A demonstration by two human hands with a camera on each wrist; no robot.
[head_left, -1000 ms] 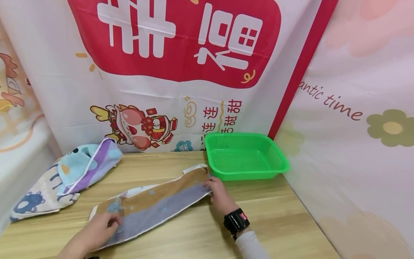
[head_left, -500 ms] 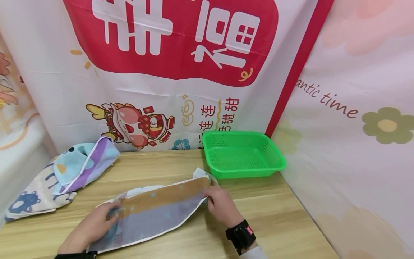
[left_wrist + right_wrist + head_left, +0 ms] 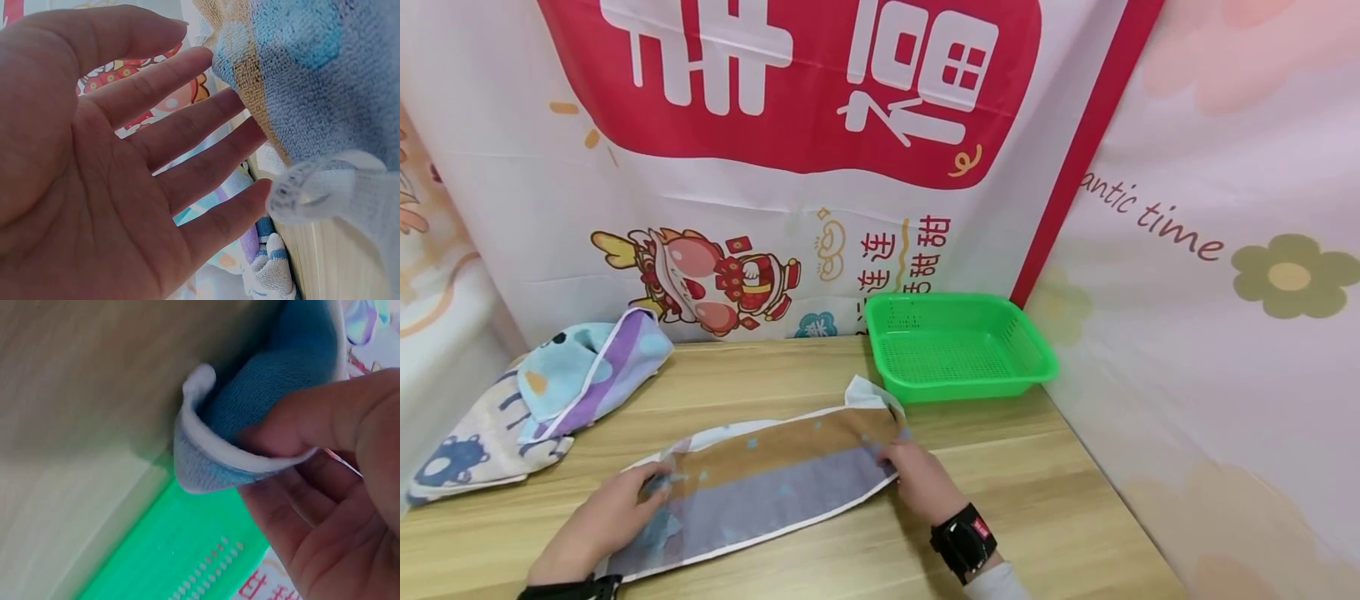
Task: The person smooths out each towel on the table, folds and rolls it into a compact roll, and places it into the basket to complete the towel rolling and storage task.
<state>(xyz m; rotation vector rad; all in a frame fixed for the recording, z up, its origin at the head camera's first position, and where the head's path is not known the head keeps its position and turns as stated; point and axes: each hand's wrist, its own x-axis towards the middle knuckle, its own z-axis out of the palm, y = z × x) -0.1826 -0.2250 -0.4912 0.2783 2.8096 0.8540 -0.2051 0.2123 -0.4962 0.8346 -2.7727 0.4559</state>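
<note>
One towel [image 3: 775,479], right hand [image 3: 924,480] pinching edge [image 3: 220,446]

a pale wooden table [image 3: 1037,508] has a streaky grain. across its front part stretches a long brown and grey towel [image 3: 782,475] with white edging. a green plastic basket [image 3: 962,390] stands at the back right, and at the left a light blue towel [image 3: 568,371] overlaps a cream towel [image 3: 486,437].

- Towel [image 3: 775,479] fills the space between left hand [image 3: 610,517] and right hand [image 3: 927,481].
- Green basket [image 3: 962,391] blocks the way beyond the right hand.
- Bundled cloth [image 3: 568,379] obstructs the far left.
- Bare table [image 3: 1045,500] leaves passage right of the right hand and behind the towel.
</note>
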